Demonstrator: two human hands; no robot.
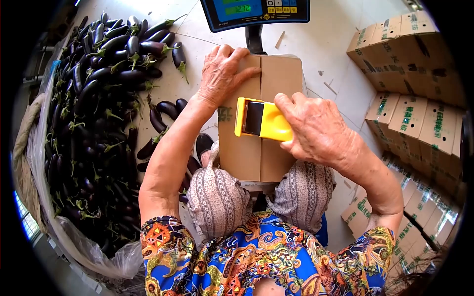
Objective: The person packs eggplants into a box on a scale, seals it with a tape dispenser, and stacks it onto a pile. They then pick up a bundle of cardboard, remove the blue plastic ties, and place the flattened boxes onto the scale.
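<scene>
A closed cardboard box [239, 153] stands between my knees, its two top flaps meeting along a seam down the middle. My left hand [223, 73] grips the box at its far left corner, fingers over the edge and thumb stretched across the flap toward the seam. In my right hand [321, 126] is a yellow tape dispenser [276, 122], held over the box top near the seam. The dispenser's dark, framed end points left. Behind the box stands a digital scale [254, 24] with lit green readouts and yellow keys.
A large heap of eggplants [94, 133] covers the floor on my left, with clear plastic sheeting [103, 256] along its outer side. Several loose eggplants [157, 118] lie near my left forearm. Stacks of printed cardboard boxes [405, 118] line the right side. Scraps [280, 39] litter the tiled floor.
</scene>
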